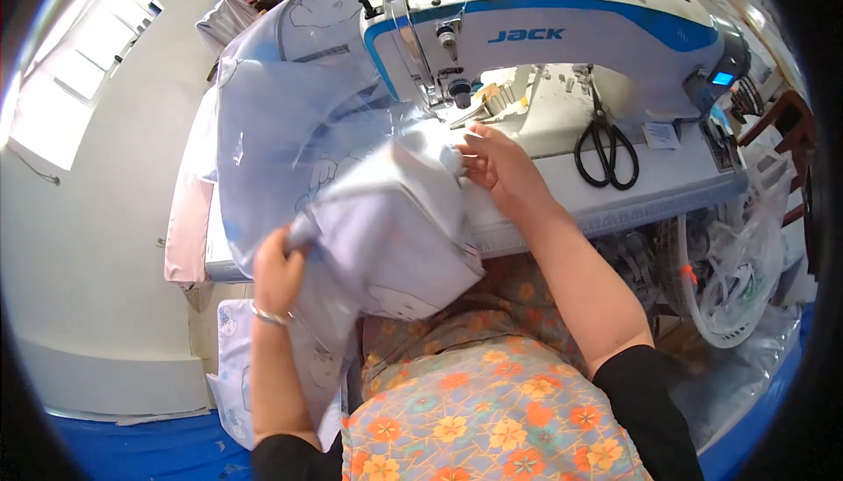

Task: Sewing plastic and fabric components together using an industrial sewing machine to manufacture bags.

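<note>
A pale lavender printed fabric (386,226) hangs between my two hands, blurred by motion, and drapes over the table's front edge toward my lap. My left hand (279,272) grips its left edge, fingers closed on a fold. Close to the needle area of the white and blue sewing machine (606,29), my right hand (496,165) pinches the fabric's upper right edge. More of the light bluish cloth (272,156) spreads over the table left of the machine. Where the cloth meets the presser foot, glare and the machine head hide the detail.
Black-handled scissors (606,152) lie on the machine bed at right, near a small white label (660,136). Pink cloth (189,226) hangs off the table's left end. Clear plastic bags (755,253) hang at the right, beside a round white fan-like frame (694,297).
</note>
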